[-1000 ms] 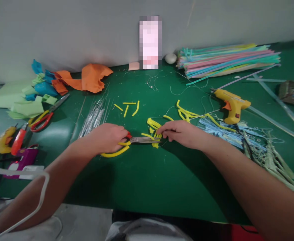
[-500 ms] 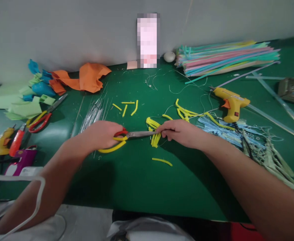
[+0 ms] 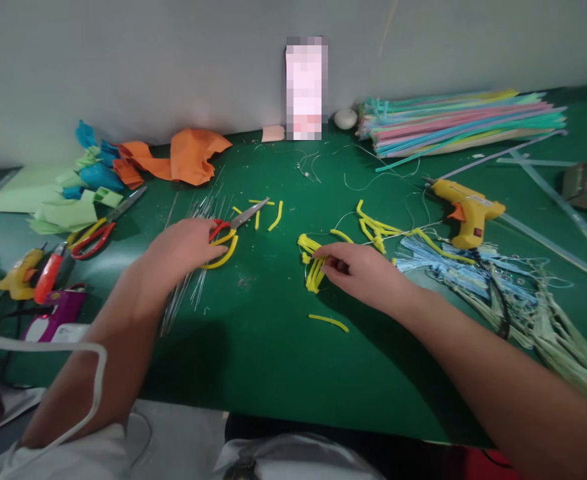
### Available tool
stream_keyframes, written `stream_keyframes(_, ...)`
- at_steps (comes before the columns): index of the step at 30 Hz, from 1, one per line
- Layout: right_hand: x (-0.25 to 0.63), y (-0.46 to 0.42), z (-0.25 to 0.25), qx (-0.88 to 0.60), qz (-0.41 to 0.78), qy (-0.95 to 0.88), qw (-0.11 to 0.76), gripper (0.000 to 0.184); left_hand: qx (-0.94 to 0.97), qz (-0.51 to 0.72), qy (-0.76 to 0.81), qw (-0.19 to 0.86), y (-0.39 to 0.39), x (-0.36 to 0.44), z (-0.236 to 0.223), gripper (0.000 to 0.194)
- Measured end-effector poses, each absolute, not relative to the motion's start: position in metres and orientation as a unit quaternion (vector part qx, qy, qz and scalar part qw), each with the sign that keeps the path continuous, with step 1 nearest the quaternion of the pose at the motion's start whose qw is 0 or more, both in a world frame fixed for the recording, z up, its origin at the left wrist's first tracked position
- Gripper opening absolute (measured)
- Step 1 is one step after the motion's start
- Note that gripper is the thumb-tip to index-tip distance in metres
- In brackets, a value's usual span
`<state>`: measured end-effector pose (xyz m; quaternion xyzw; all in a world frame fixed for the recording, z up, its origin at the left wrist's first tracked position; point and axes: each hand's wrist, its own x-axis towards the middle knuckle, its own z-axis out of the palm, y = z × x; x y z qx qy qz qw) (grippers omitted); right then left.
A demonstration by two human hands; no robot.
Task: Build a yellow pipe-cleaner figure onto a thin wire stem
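My left hand (image 3: pixel 186 247) is closed on the handles of red-and-yellow scissors (image 3: pixel 247 215). Their blades point up and to the right, above short cut yellow pieces (image 3: pixel 276 217). In the middle of the table, the fingertips of my right hand (image 3: pixel 366 270) pinch a small bundle of yellow strips (image 3: pixel 313 277), tied near its top. Parts of the bundle are behind my fingers. One loose yellow strip (image 3: pixel 328 323) lies just below it. More long yellow strips (image 3: pixel 373 227) lie beyond my right hand. Thin clear strands (image 3: pixel 191 293) lie under and around my left hand.
At the right are a yellow glue gun (image 3: pixel 468 207), blue tassels (image 3: pixel 438 260) and pale green tassels (image 3: pixel 548 313). Colourful pipe cleaners (image 3: pixel 463 123) lie along the wall. On the left are a second pair of scissors (image 3: pixel 123 203), orange paper (image 3: pixel 198 157) and a purple tool (image 3: pixel 61 313).
My left hand has drawn the scissors away from the yellow bundle, leftward and up, and the blades now tilt upward. The right hand stays at the bundle.
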<state>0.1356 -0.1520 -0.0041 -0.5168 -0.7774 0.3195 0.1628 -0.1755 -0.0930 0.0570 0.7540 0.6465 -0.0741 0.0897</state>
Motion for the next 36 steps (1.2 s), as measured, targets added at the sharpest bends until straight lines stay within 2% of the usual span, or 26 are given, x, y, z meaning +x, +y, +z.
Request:
stream_keyframes(2,0.135,-0.155,-0.003,-0.500,0.270,-0.801,0.186,0.030,0.739,-0.102,0.665,0.032,-0.099,-0.164,0.060,0.029)
stream_keyframes(3,0.135,-0.156,-0.003,-0.493,0.246,-0.809,0.205,0.030,0.740,-0.082,0.667,0.000,-0.104,-0.156,0.060,0.029)
stream_keyframes(5,0.137,-0.156,-0.001,-0.486,0.193,-0.815,0.249,0.030,0.790,0.006,0.612,0.004,-0.113,-0.138,0.053,0.025)
stream_keyframes(8,0.143,-0.152,0.000,-0.487,0.103,-0.812,0.305,0.028,0.903,0.084,0.417,0.068,-0.123,-0.109,0.034,0.031)
stream_keyframes(12,0.153,-0.144,-0.006,-0.485,0.022,-0.821,0.301,0.032,0.979,0.103,0.170,0.041,-0.121,-0.083,0.014,0.036)
stream_keyframes(15,0.156,-0.140,-0.010,-0.505,-0.001,-0.807,0.305,0.037,0.989,0.114,0.096,0.006,-0.119,-0.075,0.009,0.030)
stream_keyframes(22,0.159,-0.139,-0.004,-0.525,0.017,-0.773,0.357,0.037,0.987,0.131,0.071,-0.065,-0.117,-0.076,0.003,0.023)
stream_keyframes(25,0.161,-0.139,-0.001,-0.552,0.021,-0.771,0.316,0.040,0.986,0.142,0.074,-0.053,-0.115,-0.077,0.002,0.023)
stream_keyframes(31,0.169,-0.137,-0.002,-0.553,-0.062,-0.826,0.094,0.034,0.980,0.176,0.096,-0.021,-0.110,-0.081,0.001,0.023)
stream_keyframes(36,0.173,-0.136,0.004,-0.548,-0.091,-0.829,0.065,0.024,0.969,0.183,0.167,0.003,-0.105,-0.085,-0.006,0.026)
